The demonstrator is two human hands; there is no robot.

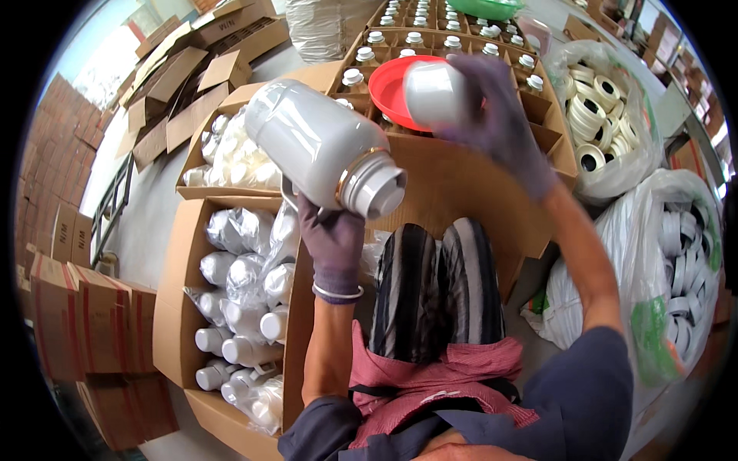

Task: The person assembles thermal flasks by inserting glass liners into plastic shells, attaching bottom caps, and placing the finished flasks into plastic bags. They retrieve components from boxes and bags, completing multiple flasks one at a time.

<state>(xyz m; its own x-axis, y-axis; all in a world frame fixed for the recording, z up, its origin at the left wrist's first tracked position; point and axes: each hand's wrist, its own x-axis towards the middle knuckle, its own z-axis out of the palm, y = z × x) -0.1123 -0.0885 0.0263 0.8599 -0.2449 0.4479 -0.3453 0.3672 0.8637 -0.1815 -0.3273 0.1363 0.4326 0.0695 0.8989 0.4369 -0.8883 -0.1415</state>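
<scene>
My gloved left hand point(332, 242) is closed round the handle of a glossy pale-grey vacuum jug point(304, 142). The jug is tilted, its stoppered neck pointing to the lower right and a gold-coloured ring round its shoulder. My gloved right hand point(500, 111), smeared by motion, grips a white cup-shaped piece point(432, 92) by its right side. That piece is apart from the jug, over a red plastic basin point(384, 81). Under the basin stands a divided carton point(565, 157) with several white-capped bottles point(353, 77) in its compartments.
Left of my legs, an open carton point(175, 307) holds several plastic-wrapped jugs. Beyond it, another carton point(192, 170) holds bagged white parts. At right are clear bags of cream rings point(588, 115) and grey-white rings point(680, 269). Flattened cartons point(173, 73) lie at far left; a green basin point(488, 8) is far back.
</scene>
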